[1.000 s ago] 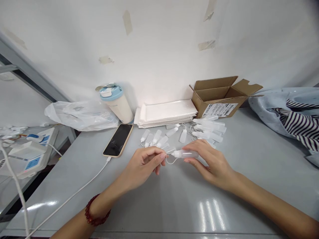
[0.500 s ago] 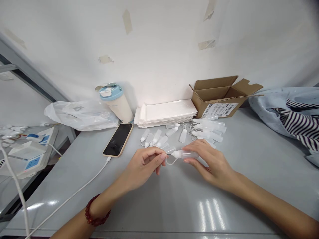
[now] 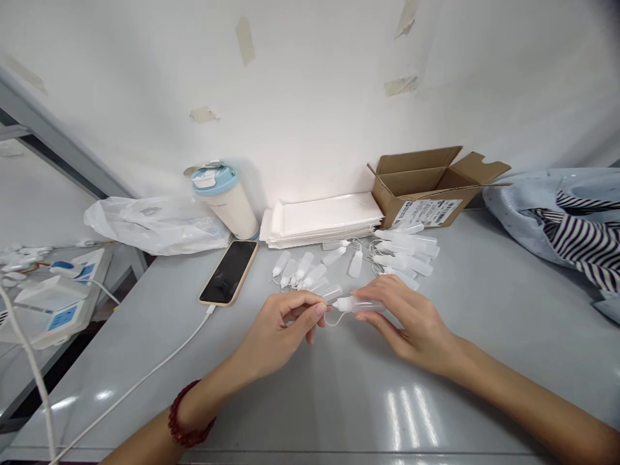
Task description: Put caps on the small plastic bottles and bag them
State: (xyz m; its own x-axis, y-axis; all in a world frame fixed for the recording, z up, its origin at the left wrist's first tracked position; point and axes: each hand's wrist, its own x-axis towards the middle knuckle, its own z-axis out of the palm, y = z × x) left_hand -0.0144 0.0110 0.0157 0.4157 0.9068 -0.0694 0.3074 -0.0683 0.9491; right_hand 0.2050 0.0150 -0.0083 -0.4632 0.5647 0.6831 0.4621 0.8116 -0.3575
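Between my hands, just above the table, lies a small translucent dropper bottle (image 3: 346,304) on its side, its nozzle pointing left. My right hand (image 3: 409,323) is closed around its body with thumb and fingers. At the nozzle end, my left hand (image 3: 288,329) pinches the small cap, which the fingertips mostly hide. A thin white strap (image 3: 336,323) loops from the bottle's neck to those fingertips. Behind my left hand lie several similar small bottles (image 3: 305,265); more bottles (image 3: 407,248) are heaped behind my right hand.
A stack of white padded envelopes (image 3: 324,219) lies by the wall, with an open cardboard box (image 3: 426,194) to its right. Farther left are a blue-lidded tumbler (image 3: 232,206), a plastic bag (image 3: 155,226) and a phone (image 3: 229,272) on a white cable (image 3: 145,376). Folded cloth (image 3: 571,226) lies right.
Both hands and the bottle have shifted very slightly downward in view. My grip on the bottle and its cap looks the same.
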